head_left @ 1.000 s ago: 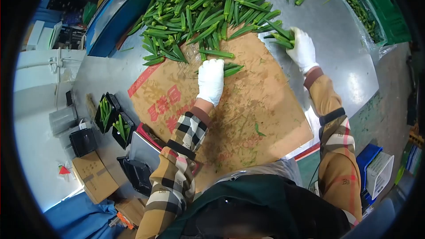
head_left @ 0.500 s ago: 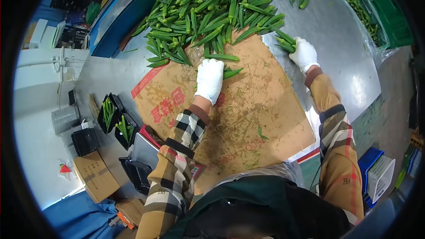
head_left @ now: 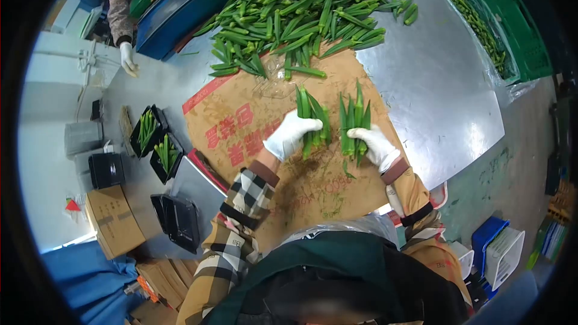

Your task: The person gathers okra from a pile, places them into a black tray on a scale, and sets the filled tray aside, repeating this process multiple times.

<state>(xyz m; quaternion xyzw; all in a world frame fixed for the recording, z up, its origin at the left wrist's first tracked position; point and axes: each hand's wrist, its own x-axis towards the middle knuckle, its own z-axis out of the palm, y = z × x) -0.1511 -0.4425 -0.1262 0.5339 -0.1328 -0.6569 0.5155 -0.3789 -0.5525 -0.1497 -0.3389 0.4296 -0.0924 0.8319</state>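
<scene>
My left hand (head_left: pixel 290 133), in a white glove, grips a bunch of okra pods (head_left: pixel 314 119) held roughly upright above the cardboard. Close by on the right, my gloved right hand (head_left: pixel 374 147) is closed on a second okra bunch (head_left: pixel 355 121), its thumb across the pods. A narrow gap separates the two bunches. Beneath both lies a flattened, stained cardboard sheet (head_left: pixel 241 105) with red print. Beyond its far edge spreads a large heap of loose okra (head_left: pixel 295 9), with one pod (head_left: pixel 308 72) lying on the sheet.
Black trays with okra (head_left: pixel 164 155) and an empty black tray (head_left: pixel 176 222) stand to the left, near a cardboard box (head_left: pixel 113 219). A green crate (head_left: pixel 515 27) with okra is at the upper right. Another person's gloved hand (head_left: pixel 127 60) shows at the upper left of the metal table (head_left: pixel 433 78).
My right hand has come in from the table's right side with its okra. My left hand has lifted its okra and moved right. Another person's gloved hand now reaches over the table's left edge.
</scene>
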